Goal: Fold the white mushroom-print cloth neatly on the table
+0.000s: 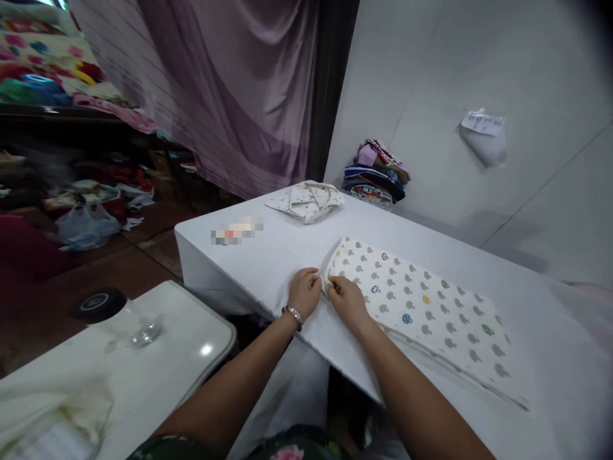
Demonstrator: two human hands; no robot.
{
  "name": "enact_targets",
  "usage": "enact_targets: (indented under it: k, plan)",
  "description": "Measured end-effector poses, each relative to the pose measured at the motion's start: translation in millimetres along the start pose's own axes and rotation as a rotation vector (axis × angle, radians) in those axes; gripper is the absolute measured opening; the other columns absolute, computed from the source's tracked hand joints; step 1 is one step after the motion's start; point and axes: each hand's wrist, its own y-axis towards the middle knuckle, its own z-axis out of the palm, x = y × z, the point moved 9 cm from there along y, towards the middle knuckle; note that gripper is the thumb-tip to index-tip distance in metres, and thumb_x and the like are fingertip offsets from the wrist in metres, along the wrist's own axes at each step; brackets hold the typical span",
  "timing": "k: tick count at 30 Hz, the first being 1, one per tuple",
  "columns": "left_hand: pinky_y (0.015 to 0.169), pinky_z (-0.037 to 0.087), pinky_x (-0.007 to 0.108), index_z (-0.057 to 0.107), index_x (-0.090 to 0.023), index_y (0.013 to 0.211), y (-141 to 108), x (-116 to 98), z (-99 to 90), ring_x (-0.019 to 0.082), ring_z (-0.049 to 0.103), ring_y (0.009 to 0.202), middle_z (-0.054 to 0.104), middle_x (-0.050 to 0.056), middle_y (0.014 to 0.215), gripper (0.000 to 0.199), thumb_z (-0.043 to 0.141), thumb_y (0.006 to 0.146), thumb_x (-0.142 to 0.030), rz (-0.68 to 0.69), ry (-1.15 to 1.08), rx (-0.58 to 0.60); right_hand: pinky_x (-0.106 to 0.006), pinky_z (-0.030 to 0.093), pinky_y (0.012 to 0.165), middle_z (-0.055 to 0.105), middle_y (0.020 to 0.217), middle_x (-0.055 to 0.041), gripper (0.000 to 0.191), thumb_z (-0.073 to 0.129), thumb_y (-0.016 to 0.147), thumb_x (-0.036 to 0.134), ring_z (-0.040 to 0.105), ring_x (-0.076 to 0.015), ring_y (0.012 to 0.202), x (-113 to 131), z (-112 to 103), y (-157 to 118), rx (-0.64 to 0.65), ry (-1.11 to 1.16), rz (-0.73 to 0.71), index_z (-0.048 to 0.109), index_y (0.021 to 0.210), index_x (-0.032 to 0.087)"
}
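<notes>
Pinching the layered left end of the cloth [416, 300] with left grip [305, 292] and right grip [345, 298], just beside each other and both clamped on its edge. Laid flat and folded on the white bench [268, 259], stretching away to the right, with small grey and coloured prints facing up. Wearing a bracelet [293, 315] on the left wrist. Also on the bench, apart from the cloth: a pixelated item [237, 230] at left and a printed bundle [311, 209] toward the far corner. Beyond the far edge, by the wall [421, 83]: stacked clothes [374, 182].
</notes>
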Motion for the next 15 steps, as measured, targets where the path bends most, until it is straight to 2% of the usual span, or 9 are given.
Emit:
enact_targets:
  k: [6,10,15]
  plan:
    - [0.093,0.041,0.032,0.065,-0.018,0.065,2.0,-1.5,0.5,0.017,0.056,0.101,0.065,0.006,0.103,0.024,0.051,0.081,-0.03,-0.013,-0.013,0.006,-0.025,0.036,0.064,0.064,0.083,-0.0026,0.021,0.046,0.085,0.026,0.053,-0.0144,0.07,5.0,1.2,-2.1,0.009,-0.067,-0.035,0.064,0.093,0.021]
    - [0.089,0.041,0.03,0.064,-0.018,0.058,8.3,2.2,5.3,0.017,0.058,0.097,0.067,0.005,0.098,0.032,0.056,0.077,-0.042,-0.056,0.046,0.047,-0.025,0.034,0.061,0.059,0.078,-0.0011,0.016,0.048,0.083,0.026,0.05,-0.0138,0.068,7.4,3.8,-3.0,0.035,-0.11,-0.065,0.062,0.089,0.021]
    - [0.086,0.041,0.029,0.065,-0.018,0.058,15.5,7.2,10.9,0.017,0.058,0.094,0.067,0.005,0.099,0.028,0.055,0.077,-0.038,-0.104,0.095,0.111,-0.024,0.036,0.065,0.055,0.074,0.0011,0.016,0.054,0.079,0.024,0.049,-0.0137,0.07,10.9,5.6,-1.9,0.1,-0.017,-0.098,0.064,0.091,0.023]
